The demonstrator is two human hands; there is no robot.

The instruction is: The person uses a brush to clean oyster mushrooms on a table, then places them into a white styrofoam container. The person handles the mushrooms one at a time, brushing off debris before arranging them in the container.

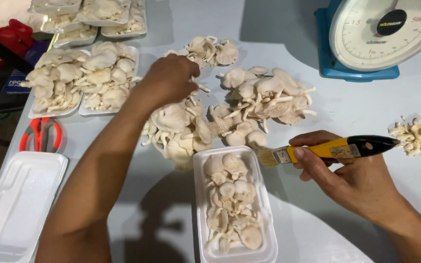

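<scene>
**Hands at the mushroom pile**

The left hand (169, 80) reaches out over the heap of pale oyster mushrooms (230, 109), fingers curled down into the clusters beneath it; whether they have closed on one cannot be told. The right hand (347, 175) is clamped around a paintbrush (327, 150) with a yellow and black handle, bristles pointing toward the left hand.

Just below the bristles, between the two forearms, lies a white foam tray (265, 243) filled with mushrooms. Beyond the left hand's knuckles sit more filled trays (81, 109), side by side. Beside the left forearm, on its outer side, lie red-handled scissors (40, 134) and an empty foam tray (18, 204). Past the right hand stands a dial scale (366, 34) on a blue base, and a small heap of trimmings (420, 139) lies just beyond the brush handle's tip.

The counter (356, 102) is smooth and pale; the mushrooms are soft, ruffled, cream-coloured.
</scene>
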